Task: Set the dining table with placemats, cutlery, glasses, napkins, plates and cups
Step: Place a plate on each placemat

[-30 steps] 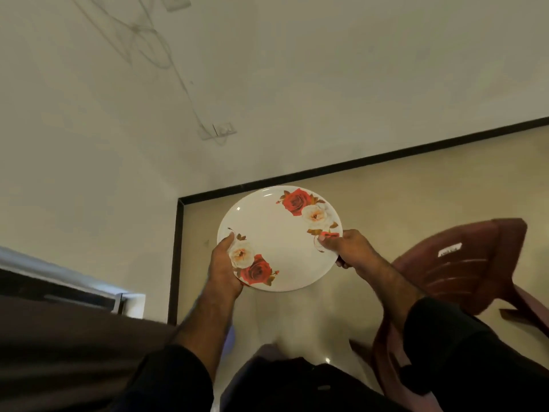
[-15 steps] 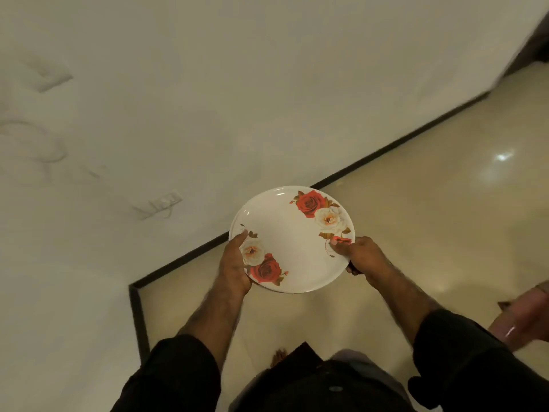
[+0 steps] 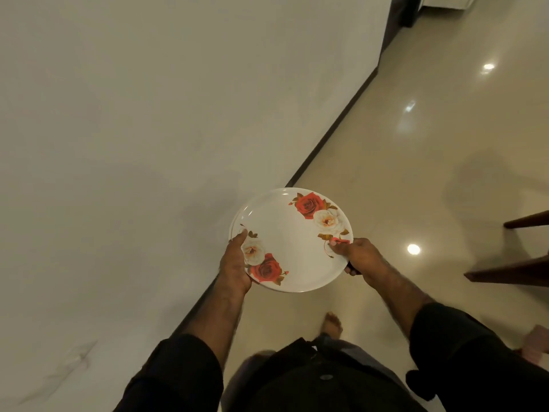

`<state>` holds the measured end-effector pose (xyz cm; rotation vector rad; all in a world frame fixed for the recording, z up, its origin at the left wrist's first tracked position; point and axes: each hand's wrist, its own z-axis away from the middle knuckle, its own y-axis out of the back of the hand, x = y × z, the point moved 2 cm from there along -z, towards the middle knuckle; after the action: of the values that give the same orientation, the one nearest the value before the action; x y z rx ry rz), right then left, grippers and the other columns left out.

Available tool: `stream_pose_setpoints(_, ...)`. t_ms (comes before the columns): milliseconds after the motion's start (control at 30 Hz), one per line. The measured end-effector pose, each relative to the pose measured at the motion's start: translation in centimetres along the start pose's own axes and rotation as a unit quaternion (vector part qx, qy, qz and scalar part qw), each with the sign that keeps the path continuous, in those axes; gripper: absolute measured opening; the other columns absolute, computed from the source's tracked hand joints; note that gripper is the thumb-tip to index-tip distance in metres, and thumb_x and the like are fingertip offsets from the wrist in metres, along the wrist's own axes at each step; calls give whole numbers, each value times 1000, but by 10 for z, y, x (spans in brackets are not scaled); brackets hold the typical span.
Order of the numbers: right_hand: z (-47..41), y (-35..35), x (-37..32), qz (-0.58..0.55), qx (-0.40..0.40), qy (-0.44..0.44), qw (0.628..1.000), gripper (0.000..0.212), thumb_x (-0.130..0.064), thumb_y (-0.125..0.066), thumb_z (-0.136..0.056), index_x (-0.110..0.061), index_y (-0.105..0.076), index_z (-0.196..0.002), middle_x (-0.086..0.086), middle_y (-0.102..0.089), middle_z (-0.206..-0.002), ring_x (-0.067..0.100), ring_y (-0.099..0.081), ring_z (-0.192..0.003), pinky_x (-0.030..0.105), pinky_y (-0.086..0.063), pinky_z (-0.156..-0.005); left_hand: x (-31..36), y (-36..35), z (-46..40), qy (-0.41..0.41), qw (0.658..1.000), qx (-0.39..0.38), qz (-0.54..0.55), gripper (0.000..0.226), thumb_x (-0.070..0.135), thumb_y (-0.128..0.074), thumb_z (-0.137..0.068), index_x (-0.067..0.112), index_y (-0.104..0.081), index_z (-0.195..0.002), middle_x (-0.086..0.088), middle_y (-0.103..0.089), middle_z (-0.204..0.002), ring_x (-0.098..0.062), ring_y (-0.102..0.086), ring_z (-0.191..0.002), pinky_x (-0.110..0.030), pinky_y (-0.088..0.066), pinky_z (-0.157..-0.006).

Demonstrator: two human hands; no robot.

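We are carrying the rose-patterned plate (image 3: 292, 243) level at waist height above the tiled floor (image 3: 430, 162), left hand (image 3: 234, 267) and right hand (image 3: 361, 257) gripping opposite rims, possibly with a second plate stacked beneath.

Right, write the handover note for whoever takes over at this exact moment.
Left hand: grips the left rim of the rose-patterned plate, thumb on top.
Right hand: grips the right rim, thumb on the printed edge.
Plate: held about level over the glossy tiled floor, beside the white wall; a second rim seems to peek out at its upper left, so it may be a stack.
A dark wooden furniture edge shows at far right; the dining table itself cannot be identified.
Done: plate collected.
Left: set it at a place; placemats, cutlery, glasses, napkins and cups are not in view, status unknown.
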<state>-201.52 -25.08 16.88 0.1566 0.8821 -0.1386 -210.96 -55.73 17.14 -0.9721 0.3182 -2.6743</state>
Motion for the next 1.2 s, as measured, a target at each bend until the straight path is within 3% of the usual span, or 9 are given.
stream_pose_setpoints(100,-35,35,-41,-9,19,0,1000,36,-41,-76,-94,-5,-76,-101,12,-74,-75,19,-52,-49,26,-40,-47,32,-51,-43,14,999,-22,39,77,48,-88,-85,15,-60,-148,-2,-71,-128,-15,-65,-119,-47,-42,-122)
stream_pose_setpoints(200,-68,67,-73,-23,43,3,999,34,-40,-75,-95,-7,-75,-102,12,-75,-76,20,-53,-50,27,-41,-48,64,-117,-69,15,996,-86,-19,80,69,-68,-93,13,-62,-149,-7,-64,-134,-30,-60,-119,-57,-31,-127)
stream_pose_setpoints(333,-125,107,-100,-57,87,-9,995,37,-41,-76,-95,-5,-74,-103,12,-74,-76,20,-53,-50,26,-41,-47,103,-202,-131,14,991,-110,-78,83,81,-41,-98,11,-65,-136,-20,-73,-128,-42,-67,-120,-64,-53,-107)
stream_pose_setpoints(533,-223,171,-153,-94,159,-20,983,41,-45,-74,-95,-5,-74,-105,16,-74,-79,20,-54,-51,27,-42,-49,153,-321,-252,46,983,-107,-143,77,75,-38,-103,15,-62,-145,-20,-71,-137,-44,-63,-131,-64,-45,-115)
stream_pose_setpoints(733,-278,226,-204,-156,231,-42,959,39,-43,-73,-96,-6,-72,-106,11,-74,-76,20,-57,-53,29,-48,-51,205,-452,-328,120,955,-226,-147,75,71,-43,-104,10,-65,-141,-19,-76,-120,-36,-76,-106,-62,-43,-119)
stream_pose_setpoints(867,-299,277,-217,-204,260,-46,943,48,-52,-73,-94,-6,-72,-106,16,-77,-84,22,-62,-59,32,-51,-56,200,-553,-395,109,915,-350,-168,90,65,-35,-109,-17,-43,-144,-47,-50,-134,-49,-53,-140,-52,-22,-132)
stream_pose_setpoints(967,-325,331,-218,-227,291,-54,928,45,-53,-74,-92,-9,-73,-103,14,-78,-87,23,-68,-64,35,-56,-62,180,-630,-411,171,885,-344,-263,50,51,-58,-105,4,-70,-113,-15,-72,-88,-25,-74,-85,-49,-52,-107)
stream_pose_setpoints(1100,-365,421,-217,-242,302,-58,920,44,-54,-73,-93,-11,-75,-106,16,-79,-90,25,-66,-66,36,-55,-64,162,-726,-432,140,908,-282,-276,70,67,-53,-100,13,-69,-141,-23,-69,-137,-44,-64,-131,-68,-44,-115)
stream_pose_setpoints(1200,-384,488,-229,-259,298,-64,916,41,-46,-70,-98,-6,-75,-107,22,-77,-89,21,-61,-56,30,-48,-53,147,-807,-443,136,912,-259,-288,69,67,-53,-100,13,-69,-141,-21,-70,-136,-41,-66,-126,-66,-47,-112)
